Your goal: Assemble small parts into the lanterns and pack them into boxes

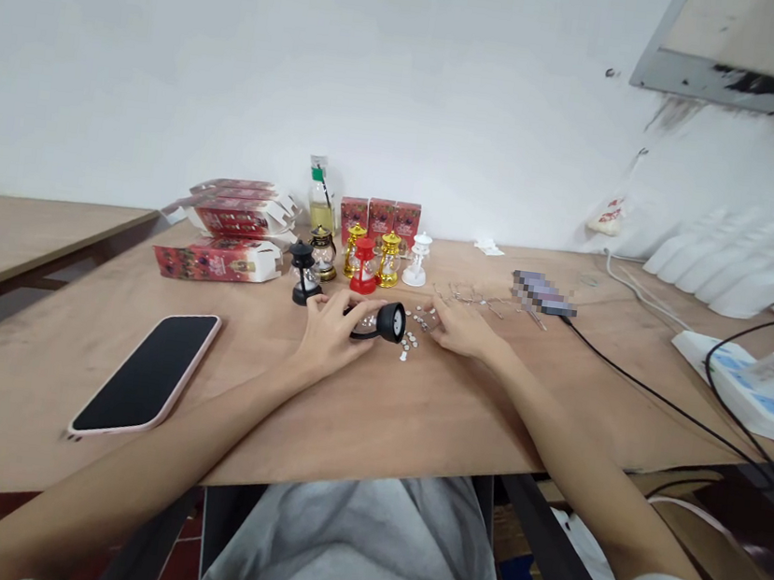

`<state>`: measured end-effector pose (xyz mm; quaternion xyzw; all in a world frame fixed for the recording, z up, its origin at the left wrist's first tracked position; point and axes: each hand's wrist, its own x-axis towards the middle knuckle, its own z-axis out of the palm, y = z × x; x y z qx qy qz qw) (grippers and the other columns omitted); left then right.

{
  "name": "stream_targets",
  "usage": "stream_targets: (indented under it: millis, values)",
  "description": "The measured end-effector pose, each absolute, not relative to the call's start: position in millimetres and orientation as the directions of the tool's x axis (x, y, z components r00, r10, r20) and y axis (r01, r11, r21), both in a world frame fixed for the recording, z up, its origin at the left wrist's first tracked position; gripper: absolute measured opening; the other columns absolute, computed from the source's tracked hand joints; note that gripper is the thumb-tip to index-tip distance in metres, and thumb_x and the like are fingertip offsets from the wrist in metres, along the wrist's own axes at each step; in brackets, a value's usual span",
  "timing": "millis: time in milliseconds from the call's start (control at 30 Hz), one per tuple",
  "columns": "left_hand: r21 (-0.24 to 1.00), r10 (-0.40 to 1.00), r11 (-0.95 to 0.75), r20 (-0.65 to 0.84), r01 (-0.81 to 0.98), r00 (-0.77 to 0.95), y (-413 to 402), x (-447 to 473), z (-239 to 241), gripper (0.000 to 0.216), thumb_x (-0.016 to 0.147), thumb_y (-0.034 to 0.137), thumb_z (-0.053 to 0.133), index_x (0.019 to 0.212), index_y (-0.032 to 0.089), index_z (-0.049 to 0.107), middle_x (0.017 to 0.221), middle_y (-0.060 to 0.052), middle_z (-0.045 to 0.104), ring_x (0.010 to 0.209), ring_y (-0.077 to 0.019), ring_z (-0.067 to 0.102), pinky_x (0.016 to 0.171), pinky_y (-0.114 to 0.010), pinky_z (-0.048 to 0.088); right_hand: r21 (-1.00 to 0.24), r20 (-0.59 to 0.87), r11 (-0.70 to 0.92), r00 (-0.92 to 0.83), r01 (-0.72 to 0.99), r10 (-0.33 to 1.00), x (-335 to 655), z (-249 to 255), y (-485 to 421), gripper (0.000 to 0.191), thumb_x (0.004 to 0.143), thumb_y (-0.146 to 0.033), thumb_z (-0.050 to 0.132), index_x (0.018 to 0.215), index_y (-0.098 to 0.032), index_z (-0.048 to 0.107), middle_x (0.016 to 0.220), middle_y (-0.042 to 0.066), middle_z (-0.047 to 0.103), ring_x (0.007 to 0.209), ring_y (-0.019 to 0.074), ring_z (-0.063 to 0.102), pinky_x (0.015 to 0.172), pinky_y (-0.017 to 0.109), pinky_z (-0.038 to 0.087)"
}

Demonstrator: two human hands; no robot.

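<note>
My left hand (336,333) is closed around a small black lantern (367,325), tipped on its side so its round base faces right. Some of the lantern is hidden behind my fingers. My right hand (462,326) rests on the table with its fingertips apart, at the edge of a scatter of small round silvery pieces (411,340). Just behind my left hand stands another black lantern (303,272). Farther back are a black-and-gold lantern (323,252), a red lantern (364,267), gold lanterns (389,260) and a white lantern (417,261), all upright.
Red printed boxes (218,260) are stacked at the left, and smaller red boxes (381,219) stand behind the lanterns beside a bottle (322,207). A phone (147,378) lies front left. Thin wire-like pieces (475,296), a cabled phone (545,293) and a power strip (749,386) are right.
</note>
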<state>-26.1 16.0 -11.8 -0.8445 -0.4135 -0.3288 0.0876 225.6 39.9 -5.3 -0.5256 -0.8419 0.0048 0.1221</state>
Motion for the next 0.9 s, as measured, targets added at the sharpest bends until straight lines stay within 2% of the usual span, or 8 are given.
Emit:
stream_targets:
  millis: [133, 233, 333, 433, 567, 633, 800, 900]
  values:
    - [0.141, 0.642, -0.636, 0.643, 0.759, 0.419, 16.4, -27.0, -13.2, 0.046, 0.077, 0.027, 0.061, 0.123, 0.029, 0.053, 0.110, -0.005, 0.061, 0.105, -0.0232, 0.054, 0.087, -0.039, 0.026, -0.139, 0.252, 0.441, -0.399, 0.887, 0.882, 226.6, -5.4, 39.7, 0.036, 0.075, -0.014, 0.048, 0.111, -0.015, 0.050, 0.108, 0.013, 0.061, 0.087, 0.0250, 0.058, 0.072, 0.032, 0.040]
    - [0.179, 0.654, -0.615, 0.660, 0.768, 0.370, 17.7, -27.4, -14.9, 0.047, 0.076, 0.027, 0.064, 0.122, 0.028, 0.054, 0.111, -0.005, 0.063, 0.106, -0.0251, 0.052, 0.087, -0.039, 0.028, -0.205, 0.325, 0.436, -0.359, 0.876, 0.875, 227.0, -4.6, 40.7, 0.030, 0.078, -0.014, 0.045, 0.107, -0.015, 0.052, 0.107, 0.013, 0.059, 0.083, 0.0229, 0.057, 0.071, 0.033, 0.040]
    - [0.249, 0.670, -0.586, 0.684, 0.771, 0.288, 20.8, -27.0, -16.9, 0.047, 0.076, 0.033, 0.067, 0.120, 0.024, 0.055, 0.109, -0.007, 0.064, 0.104, -0.0264, 0.053, 0.086, -0.038, 0.032, -0.304, 0.423, 0.424, -0.278, 0.853, 0.863, 227.3, -3.6, 43.7, 0.018, 0.079, -0.015, 0.044, 0.094, -0.016, 0.054, 0.097, 0.011, 0.059, 0.083, 0.0213, 0.055, 0.073, 0.032, 0.040]
    - [0.377, 0.703, -0.550, 0.690, 0.745, 0.170, 25.8, -26.0, -19.2, 0.050, 0.072, 0.044, 0.071, 0.113, 0.021, 0.057, 0.102, -0.008, 0.066, 0.097, -0.0262, 0.057, 0.082, -0.038, 0.039, -0.492, 0.472, 0.377, -0.123, 0.784, 0.873, 226.9, -3.3, 47.4, 0.006, 0.077, -0.018, 0.044, 0.077, -0.019, 0.050, 0.079, 0.004, 0.057, 0.074, 0.0176, 0.052, 0.069, 0.030, 0.040]
    - [0.639, 0.784, -0.548, 0.617, 0.539, 0.067, 34.9, -25.3, -23.1, 0.052, 0.068, 0.049, 0.072, 0.107, 0.018, 0.056, 0.098, -0.007, 0.067, 0.089, -0.0229, 0.062, 0.075, -0.034, 0.048, -0.839, 0.334, 0.289, 0.017, 0.461, 0.943, 225.3, -4.8, 52.3, 0.009, 0.075, -0.025, 0.046, 0.067, -0.022, 0.043, 0.058, -0.004, 0.047, 0.055, 0.0127, 0.047, 0.059, 0.027, 0.038]
    - [0.705, 0.800, -0.554, 0.598, 0.443, 0.048, 39.4, -25.4, -25.2, 0.057, 0.066, 0.048, 0.074, 0.110, 0.017, 0.055, 0.105, -0.008, 0.066, 0.095, -0.0233, 0.062, 0.078, -0.034, 0.050, -0.929, 0.249, 0.239, -0.001, 0.282, 0.969, 223.5, -6.0, 54.0, 0.011, 0.071, -0.026, 0.049, 0.065, -0.022, 0.041, 0.054, -0.006, 0.045, 0.051, 0.0119, 0.047, 0.058, 0.027, 0.039]
    - [0.745, 0.809, -0.555, 0.587, 0.370, 0.032, 44.6, -25.6, -27.7, 0.062, 0.064, 0.045, 0.076, 0.114, 0.017, 0.052, 0.111, -0.010, 0.064, 0.105, -0.0255, 0.060, 0.089, -0.039, 0.049, -0.971, 0.231, 0.236, -0.121, 0.032, 0.965, 211.7, -9.6, 49.8, 0.022, 0.063, -0.029, 0.061, 0.067, -0.022, 0.041, 0.067, -0.004, 0.054, 0.062, 0.0129, 0.058, 0.065, 0.028, 0.044]
    - [0.739, 0.798, -0.576, 0.601, 0.350, 0.043, 44.1, -25.7, -27.9, 0.061, 0.064, 0.042, 0.077, 0.113, 0.017, 0.050, 0.112, -0.010, 0.063, 0.107, -0.0250, 0.059, 0.090, -0.038, 0.050, -0.969, 0.245, 0.238, -0.202, -0.061, 0.948, 199.9, -12.4, 40.4, 0.032, 0.065, -0.034, 0.069, 0.068, -0.022, 0.039, 0.073, -0.004, 0.056, 0.071, 0.0144, 0.061, 0.071, 0.029, 0.045]
